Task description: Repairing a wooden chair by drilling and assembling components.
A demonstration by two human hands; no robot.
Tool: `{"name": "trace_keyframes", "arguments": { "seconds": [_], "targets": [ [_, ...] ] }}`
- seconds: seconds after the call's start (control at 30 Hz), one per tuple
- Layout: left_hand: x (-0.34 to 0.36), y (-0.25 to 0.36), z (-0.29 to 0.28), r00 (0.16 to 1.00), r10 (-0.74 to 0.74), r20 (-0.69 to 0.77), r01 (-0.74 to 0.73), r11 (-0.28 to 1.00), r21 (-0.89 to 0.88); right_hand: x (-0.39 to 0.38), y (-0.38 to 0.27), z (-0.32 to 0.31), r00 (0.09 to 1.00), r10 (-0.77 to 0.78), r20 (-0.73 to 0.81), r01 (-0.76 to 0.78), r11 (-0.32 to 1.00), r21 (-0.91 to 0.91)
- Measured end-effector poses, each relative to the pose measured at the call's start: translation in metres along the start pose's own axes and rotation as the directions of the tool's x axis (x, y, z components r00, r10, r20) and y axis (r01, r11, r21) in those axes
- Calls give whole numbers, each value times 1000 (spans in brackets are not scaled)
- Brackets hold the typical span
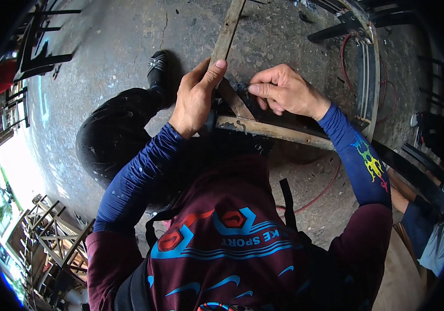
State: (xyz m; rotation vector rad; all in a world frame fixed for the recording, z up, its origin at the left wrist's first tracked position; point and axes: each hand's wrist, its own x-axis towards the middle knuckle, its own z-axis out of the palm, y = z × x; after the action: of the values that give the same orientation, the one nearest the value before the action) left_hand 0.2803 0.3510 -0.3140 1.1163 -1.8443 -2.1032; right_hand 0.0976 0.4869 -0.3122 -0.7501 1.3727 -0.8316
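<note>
A worn wooden frame (279, 130) lies across my lap, with scuffed edges and dark paint. One of its bars (228, 32) points away from me, and a short diagonal brace (236, 102) spans the corner. My left hand (195, 99) is wrapped round the frame near that corner, its thumb lying along the bar. Just right of the brace, my right hand (288, 92) has thumb and index finger pressed together. Whatever is in that pinch is too small to make out. A dark, rough patch (241, 89) shows beside those fingertips.
At the upper right stands a curved frame (369, 67) with dark legs, and a red hose (325, 194) runs over the concrete floor (113, 46). Wooden frames (59, 233) are piled at lower left. Another person's arm (400, 192) shows at right.
</note>
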Motion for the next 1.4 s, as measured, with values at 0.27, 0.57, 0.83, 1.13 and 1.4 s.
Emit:
{"name": "trace_keyframes", "arguments": {
  "seconds": [0.27, 0.57, 0.83, 1.13, 1.4],
  "targets": [
    [1, 1, 2, 1000, 20, -1, -20, 999, 27, 0, 0, -7, 992, 95, 82, -107, 981, 161],
    [3, 0, 1, 1000, 8, 23, -8, 1000, -4, 3, 15, -6, 988, -152, -37, 141, 968, -207],
    [4, -3, 0, 1000, 10, 21, -8, 998, -67, 0, -7, -5, 980, 149, 133, -187, 918, 351],
    [4, -3, 2, 1000, -1, 25, 1, 1000, -27, -4, 11, -2, 986, -153, -58, 128, 941, -315],
    [9, -4, -3, 996, -41, 79, 49, 994, -97, 5, 18, -8, 978, -187, -89, 171, 972, -163]
  ]
}}
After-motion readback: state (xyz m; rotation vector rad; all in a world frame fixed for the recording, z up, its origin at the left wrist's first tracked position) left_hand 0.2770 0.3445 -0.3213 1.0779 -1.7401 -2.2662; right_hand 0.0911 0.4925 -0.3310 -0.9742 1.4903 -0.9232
